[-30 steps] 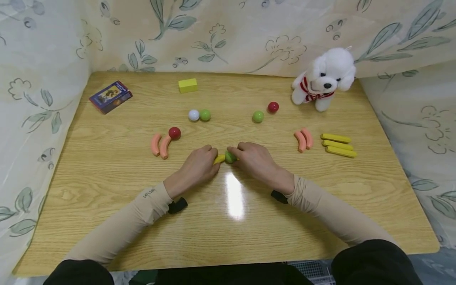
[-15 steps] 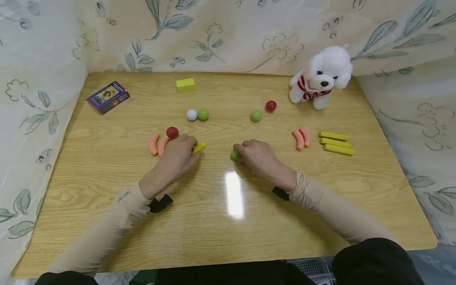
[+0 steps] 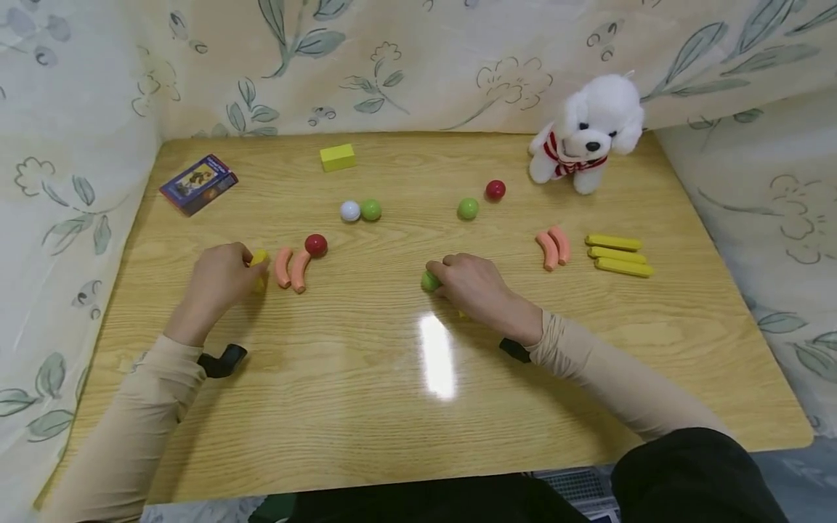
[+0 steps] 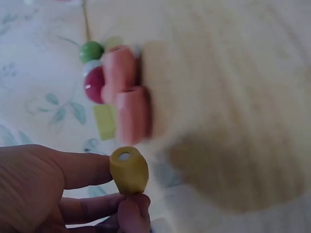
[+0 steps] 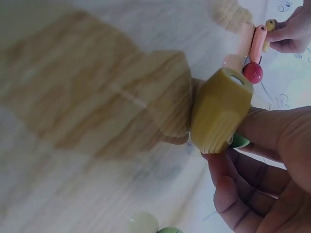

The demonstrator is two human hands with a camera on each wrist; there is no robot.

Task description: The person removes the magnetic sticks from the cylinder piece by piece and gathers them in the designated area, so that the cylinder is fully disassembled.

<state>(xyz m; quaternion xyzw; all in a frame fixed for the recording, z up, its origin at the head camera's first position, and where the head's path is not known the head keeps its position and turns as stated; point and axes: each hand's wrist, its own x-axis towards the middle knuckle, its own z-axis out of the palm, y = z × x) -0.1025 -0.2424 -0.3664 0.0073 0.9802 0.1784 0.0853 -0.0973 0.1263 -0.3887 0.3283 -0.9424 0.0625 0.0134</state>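
Beside two curved pink pieces (image 3: 290,270), my left hand (image 3: 219,283) pinches a short yellow rod (image 3: 259,270) between thumb and fingers. The left wrist view shows a round metal disc in the end of that yellow rod (image 4: 129,170). Near the middle of the table, my right hand (image 3: 474,290) holds another yellow rod (image 5: 221,111), mostly hidden under the palm in the head view. A green ball (image 3: 429,282) sits at this rod's far end, by the right fingertips. A red ball (image 3: 317,245) touches the pink pieces on the left.
On the wooden table (image 3: 366,407) lie a white ball (image 3: 349,211) beside a green one, another green ball (image 3: 468,209) and a red ball (image 3: 495,190). Pink pieces (image 3: 553,248), three yellow rods (image 3: 617,256), a yellow block (image 3: 337,157), a card box (image 3: 199,184) and a plush dog (image 3: 588,134) surround them.
My left hand has pulled away from the green ball and travelled left with its yellow rod, past the pink pieces. The right hand has shifted slightly right, keeping its rod and ball.
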